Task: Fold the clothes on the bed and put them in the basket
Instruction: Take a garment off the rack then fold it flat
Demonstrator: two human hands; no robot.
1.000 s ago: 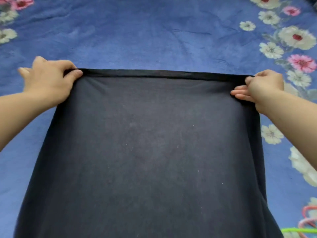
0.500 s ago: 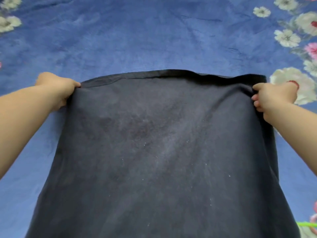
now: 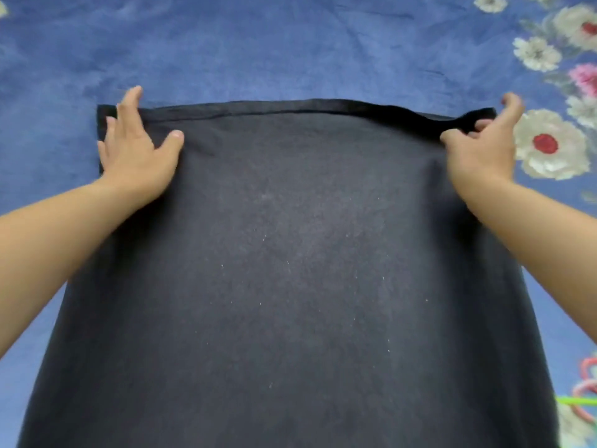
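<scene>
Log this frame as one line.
state: dark navy cloth garment spread on blue floral bedspread | left hand flat on far-left corner | right hand pinches far-right hem

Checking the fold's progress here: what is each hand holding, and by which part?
The right hand pinches the dark garment at its far right corner. The left hand holds nothing; it lies flat on the far left corner, fingers spread.

The dark cloth (image 3: 290, 270) runs off the bottom edge, its near end unseen. The bed (image 3: 290, 50) passes all four edges. At the lower right, a pink and green thing (image 3: 586, 392) is cut off and too blurred to name.
</scene>
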